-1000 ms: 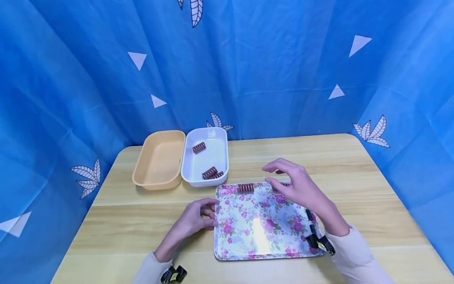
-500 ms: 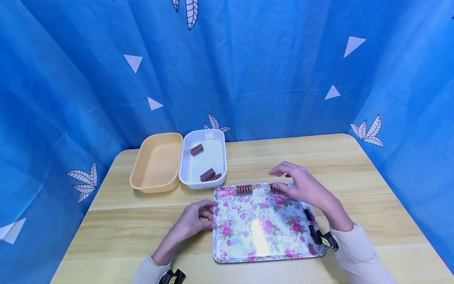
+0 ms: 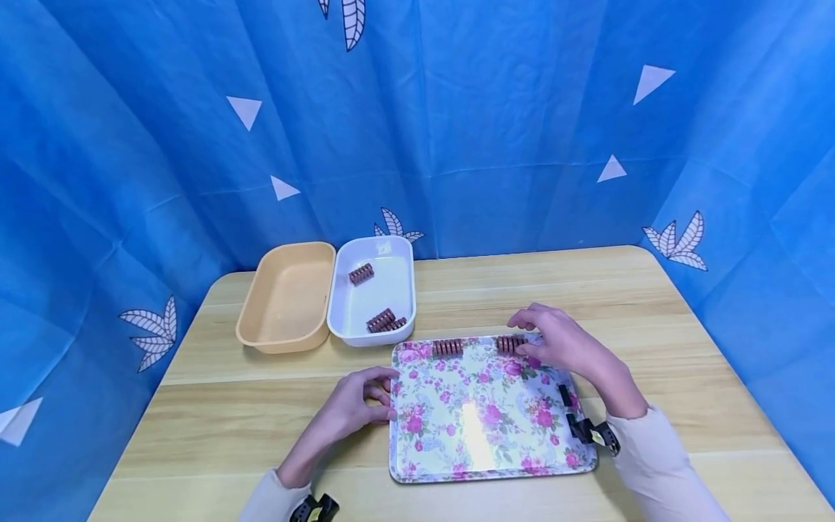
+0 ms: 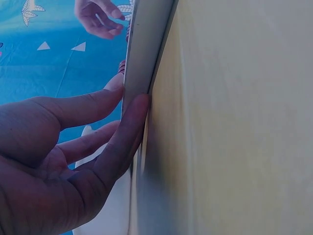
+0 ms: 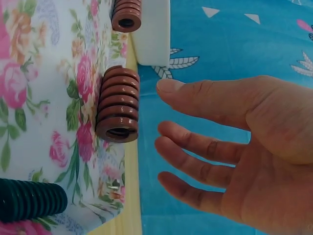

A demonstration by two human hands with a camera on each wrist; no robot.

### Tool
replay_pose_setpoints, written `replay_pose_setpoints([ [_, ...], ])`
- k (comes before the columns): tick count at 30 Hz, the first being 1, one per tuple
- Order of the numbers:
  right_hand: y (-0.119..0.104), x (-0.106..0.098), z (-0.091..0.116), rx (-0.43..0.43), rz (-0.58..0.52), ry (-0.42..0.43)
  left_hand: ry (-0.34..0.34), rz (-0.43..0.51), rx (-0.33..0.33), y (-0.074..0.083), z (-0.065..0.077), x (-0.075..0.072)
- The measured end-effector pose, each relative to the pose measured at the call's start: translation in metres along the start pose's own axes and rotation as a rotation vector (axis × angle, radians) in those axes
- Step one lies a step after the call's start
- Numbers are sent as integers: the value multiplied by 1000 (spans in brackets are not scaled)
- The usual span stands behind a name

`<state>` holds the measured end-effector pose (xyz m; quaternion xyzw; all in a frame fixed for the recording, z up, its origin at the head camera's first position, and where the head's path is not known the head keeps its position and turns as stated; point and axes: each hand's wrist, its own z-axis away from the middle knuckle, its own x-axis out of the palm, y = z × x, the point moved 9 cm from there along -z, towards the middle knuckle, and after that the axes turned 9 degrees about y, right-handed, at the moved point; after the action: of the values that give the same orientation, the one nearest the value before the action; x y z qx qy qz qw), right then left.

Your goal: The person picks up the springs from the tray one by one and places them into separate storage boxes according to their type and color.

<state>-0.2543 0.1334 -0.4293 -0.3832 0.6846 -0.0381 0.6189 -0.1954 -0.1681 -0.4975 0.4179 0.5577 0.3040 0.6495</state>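
A floral tray (image 3: pixel 450 413) lies on the table. My left hand (image 3: pixel 359 399) holds its left edge; in the left wrist view, the thumb is at the rim and the fingers (image 4: pixel 134 117) are against the side and underside. Two brown coil springs lie along the far edge: a left one (image 3: pixel 448 348) and a right one (image 3: pixel 509 344). My right hand (image 3: pixel 554 337) hovers beside the right spring, fingers apart. In the right wrist view, a gap separates the thumb (image 5: pixel 171 88) from that brown spring (image 5: pixel 118 105). A dark green spring (image 5: pixel 34 199) lies near the tray's right side.
Behind the tray to the left stands a white bin (image 3: pixel 385 254) with several brown springs inside. An orange bin (image 3: pixel 251 319) touches its left side. Blue curtain (image 3: pixel 496 145) hangs round the back and sides of the wooden table (image 3: pixel 691 406).
My right hand has shifted right and slightly nearer me, uncovering more of the right brown spring. The left hand keeps its hold on the tray edge. The head view has shifted slightly.
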Motion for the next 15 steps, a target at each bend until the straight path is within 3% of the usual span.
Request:
replay_pose_setpoints([
  [8,2,11,0,-16,-1,-88,-8,16,-12,2,4,-1],
  [15,7,17,-1,22,21,-111,0,15,5,5,2,-3],
])
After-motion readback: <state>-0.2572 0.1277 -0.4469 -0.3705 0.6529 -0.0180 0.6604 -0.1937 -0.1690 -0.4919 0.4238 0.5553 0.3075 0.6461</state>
